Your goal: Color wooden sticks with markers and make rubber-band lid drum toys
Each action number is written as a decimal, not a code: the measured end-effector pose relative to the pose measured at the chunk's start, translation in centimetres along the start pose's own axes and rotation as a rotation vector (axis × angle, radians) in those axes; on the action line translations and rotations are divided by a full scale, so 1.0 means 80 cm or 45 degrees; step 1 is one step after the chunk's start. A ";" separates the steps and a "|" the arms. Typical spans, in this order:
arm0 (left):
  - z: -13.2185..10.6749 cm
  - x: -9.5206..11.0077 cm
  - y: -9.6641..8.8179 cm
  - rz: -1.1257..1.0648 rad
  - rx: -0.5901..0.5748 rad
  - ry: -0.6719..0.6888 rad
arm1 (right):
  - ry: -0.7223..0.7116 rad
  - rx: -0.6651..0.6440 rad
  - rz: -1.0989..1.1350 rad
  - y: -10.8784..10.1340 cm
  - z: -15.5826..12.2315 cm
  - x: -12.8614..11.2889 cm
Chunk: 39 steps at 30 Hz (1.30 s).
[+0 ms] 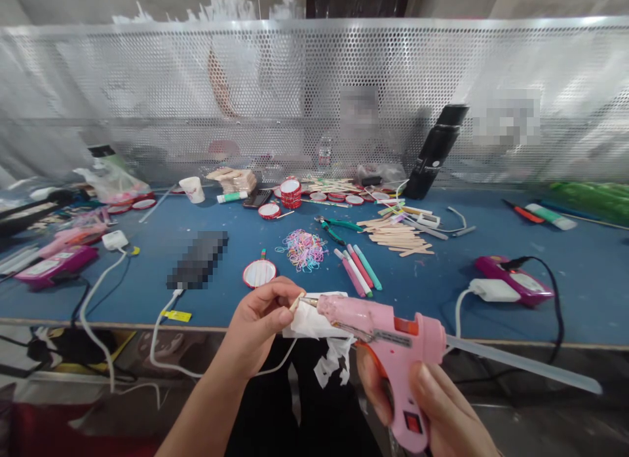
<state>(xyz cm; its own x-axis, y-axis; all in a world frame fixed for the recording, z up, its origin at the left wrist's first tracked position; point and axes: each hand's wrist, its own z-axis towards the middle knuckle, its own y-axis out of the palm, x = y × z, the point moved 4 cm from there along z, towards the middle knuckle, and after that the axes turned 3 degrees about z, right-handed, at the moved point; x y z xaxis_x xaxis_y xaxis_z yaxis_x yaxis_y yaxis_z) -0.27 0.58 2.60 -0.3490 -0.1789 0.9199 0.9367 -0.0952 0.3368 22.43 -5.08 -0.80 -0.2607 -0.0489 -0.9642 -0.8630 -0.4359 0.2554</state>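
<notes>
My right hand is wrapped around the handle of a pink hot glue gun. A long translucent glue stick sticks out of its back end. My left hand is closed in a pinch on a small, pale, thin piece, perhaps a bit of wooden stick. The metal nozzle points at this piece, touching it or very close; I cannot tell which. Beneath them lies crumpled white paper at the table's edge. A red-rimmed round disc lies just beyond my left hand.
On the blue table are colourful rubber bands, markers, green-handled pliers, craft sticks and stacked red-rimmed discs. A black bottle stands near the perforated metal panel. Cables hang from a purple power strip.
</notes>
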 end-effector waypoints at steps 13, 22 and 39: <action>0.000 0.003 0.000 0.007 -0.026 0.035 | 0.004 -0.006 -0.016 0.001 -0.001 0.002; 0.002 0.000 -0.003 0.029 0.004 0.015 | 0.064 -0.010 -0.003 0.002 -0.006 0.001; 0.003 -0.002 -0.005 0.047 0.003 0.040 | 0.050 -0.073 -0.006 0.002 -0.006 0.002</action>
<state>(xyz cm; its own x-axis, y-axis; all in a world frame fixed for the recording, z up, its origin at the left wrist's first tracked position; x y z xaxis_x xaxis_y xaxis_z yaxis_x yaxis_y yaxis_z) -0.57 0.89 2.36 -0.3146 -0.2125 0.9251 0.9491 -0.0858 0.3030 22.50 -5.61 -0.95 -0.2385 -0.0818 -0.9677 -0.8378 -0.4865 0.2476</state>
